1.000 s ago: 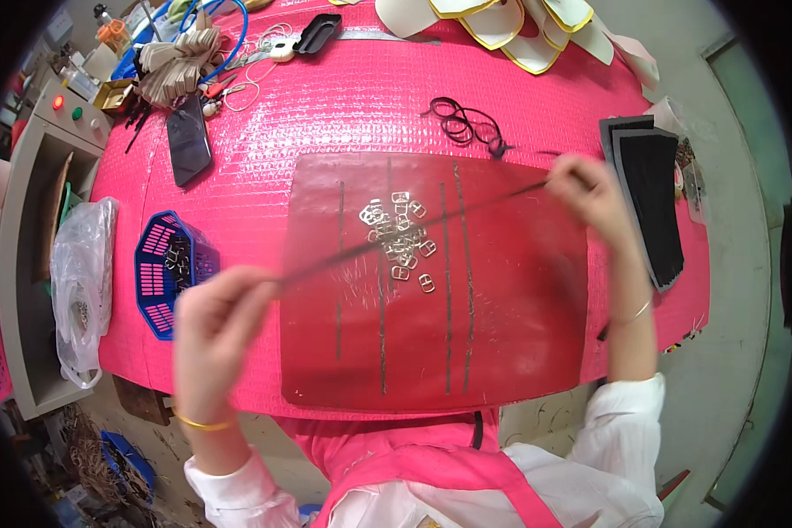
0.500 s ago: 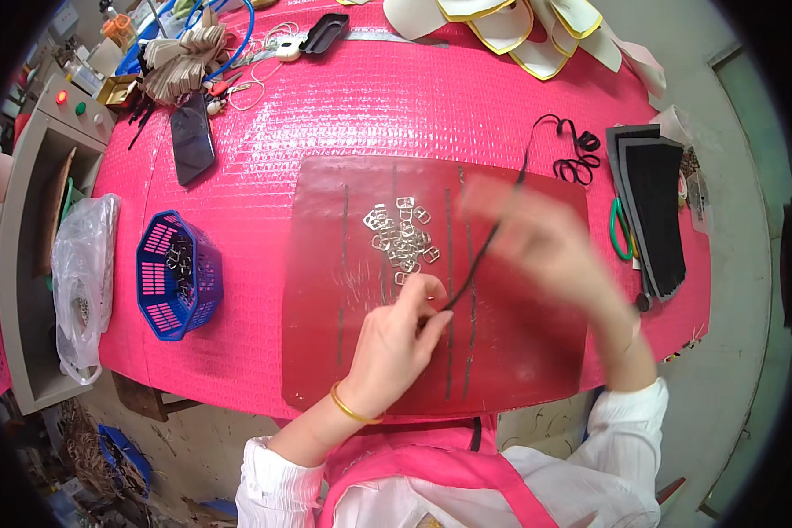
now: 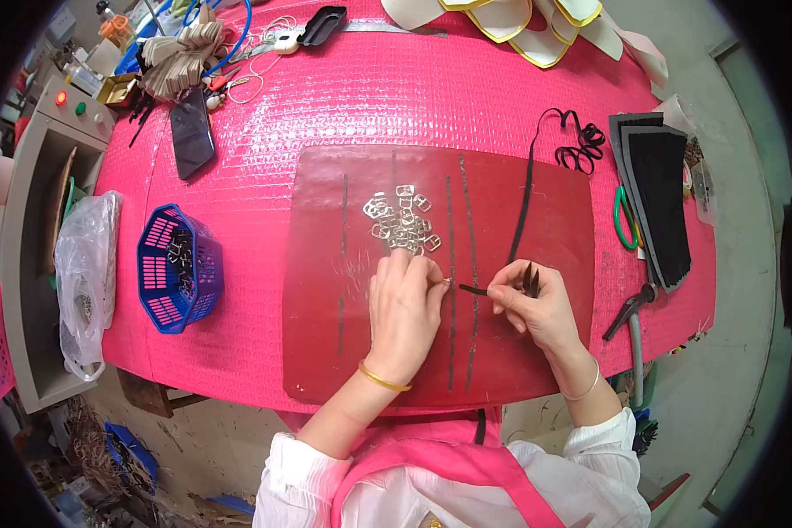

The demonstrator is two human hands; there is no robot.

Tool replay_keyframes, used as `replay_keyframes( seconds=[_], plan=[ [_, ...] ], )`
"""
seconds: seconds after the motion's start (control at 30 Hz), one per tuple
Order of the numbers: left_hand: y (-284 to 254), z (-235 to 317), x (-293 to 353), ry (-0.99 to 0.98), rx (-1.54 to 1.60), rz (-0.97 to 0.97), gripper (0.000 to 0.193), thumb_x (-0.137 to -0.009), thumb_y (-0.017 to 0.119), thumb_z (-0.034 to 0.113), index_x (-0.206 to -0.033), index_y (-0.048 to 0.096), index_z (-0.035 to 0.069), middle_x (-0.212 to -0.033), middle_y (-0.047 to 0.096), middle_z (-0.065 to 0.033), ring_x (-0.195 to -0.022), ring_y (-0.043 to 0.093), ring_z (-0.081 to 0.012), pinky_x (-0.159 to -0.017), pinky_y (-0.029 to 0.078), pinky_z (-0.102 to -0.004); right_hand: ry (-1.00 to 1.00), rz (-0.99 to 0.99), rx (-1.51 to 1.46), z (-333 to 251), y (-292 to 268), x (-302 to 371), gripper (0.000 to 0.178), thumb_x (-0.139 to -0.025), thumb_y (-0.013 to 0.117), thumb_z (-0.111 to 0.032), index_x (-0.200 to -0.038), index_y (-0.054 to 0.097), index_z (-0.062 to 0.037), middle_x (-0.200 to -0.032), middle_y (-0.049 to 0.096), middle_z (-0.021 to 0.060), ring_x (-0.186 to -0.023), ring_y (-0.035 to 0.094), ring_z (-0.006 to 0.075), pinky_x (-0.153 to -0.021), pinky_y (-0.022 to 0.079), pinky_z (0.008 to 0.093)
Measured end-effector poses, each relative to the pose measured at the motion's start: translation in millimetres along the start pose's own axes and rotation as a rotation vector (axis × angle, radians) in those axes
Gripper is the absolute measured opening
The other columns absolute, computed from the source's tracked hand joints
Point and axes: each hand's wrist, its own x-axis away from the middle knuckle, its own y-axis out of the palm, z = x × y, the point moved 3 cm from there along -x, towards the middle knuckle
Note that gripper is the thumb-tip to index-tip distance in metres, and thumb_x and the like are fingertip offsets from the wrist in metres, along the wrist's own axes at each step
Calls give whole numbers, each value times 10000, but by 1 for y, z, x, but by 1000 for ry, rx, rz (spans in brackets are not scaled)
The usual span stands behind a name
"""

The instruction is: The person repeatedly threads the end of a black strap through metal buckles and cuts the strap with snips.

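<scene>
A pile of silver metal buckles (image 3: pixel 405 218) lies on the dark red mat (image 3: pixel 537 352). My left hand (image 3: pixel 405 304) is closed at the near edge of this pile, its thumb and forefinger pinching a small shiny piece, mostly hidden. To its right, my right hand (image 3: pixel 534 304) pinches the end of a thin black strap (image 3: pixel 523 216), and a short tip points toward my left hand. Dark pointed blades (image 3: pixel 531 282), like those of small scissors, stick up from the same hand. The strap runs away from me to a loose coil at the far right.
A blue plastic basket (image 3: pixel 204 290) with small metal parts stands left, beside a clear plastic bag (image 3: pixel 88 282). A phone (image 3: pixel 192 132) lies far left. At right are black sheets (image 3: pixel 660 194), green-handled scissors (image 3: pixel 623 220) and a black-handled tool (image 3: pixel 629 310). White yellow-edged pieces (image 3: pixel 537 40) lie at the back.
My right hand, blurred and farther up before, has come down beside the left. The strap stretched between my hands now ends at the right hand. My left hand has moved up against the buckle pile.
</scene>
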Motion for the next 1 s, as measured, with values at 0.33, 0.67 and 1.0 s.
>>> replay_keyframes(
  seconds=[0.33,0.67,1.0],
  plan=[
    [-29,-9,24,-589,1329,-425,91,-807,583,27,-876,581,-32,-811,620,-92,-761,626,-176,-644,513,-237,112,-181,-154,-7,16,8,91,-785,639,-102,-814,609,-21,-576,496,-28,-430,371,10,-368,231,162],
    [-32,-11,34,-618,1479,-496,191,-837,540,39,-1005,555,-49,-834,621,-144,-761,638,-219,-658,532,-258,185,-251,-158,-3,27,6,118,-785,641,-130,-801,593,-23,-536,445,-58,-413,331,7,-361,205,177],
    [-32,-9,36,-582,1549,-479,201,-834,537,22,-1016,562,-58,-843,624,-146,-754,638,-214,-658,535,-259,245,-363,-189,-2,44,4,160,-789,640,-157,-836,570,-22,-623,492,-45,-465,359,5,-392,234,172]
  ],
)
